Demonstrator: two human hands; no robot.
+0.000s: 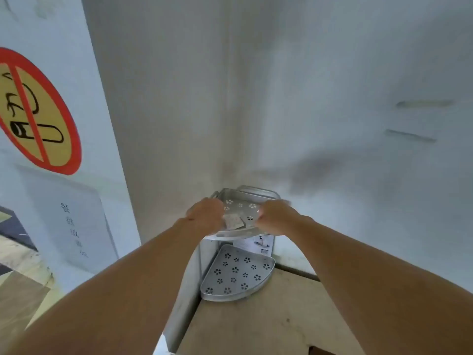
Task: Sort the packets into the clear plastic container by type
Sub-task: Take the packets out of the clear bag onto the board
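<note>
A small pale packet (233, 222) with faint print lies on the upper tier (240, 204) of a grey metal corner shelf. The tier is perforated with flower-shaped holes. My left hand (206, 213) is curled at the packet's left edge, with its fingertips on the packet. My right hand (276, 217) is curled at the tier's right front rim, a little apart from the packet. Its fingers face away, so whether it holds anything is hidden. No clear plastic container shows in this view.
The shelf's lower tier (236, 274) stands bare on a wooden surface (256, 326) in the corner of two white walls. A labelled white sheet (258, 244) hangs behind the shelf. A no-smoking sign (33, 108) is on the left wall.
</note>
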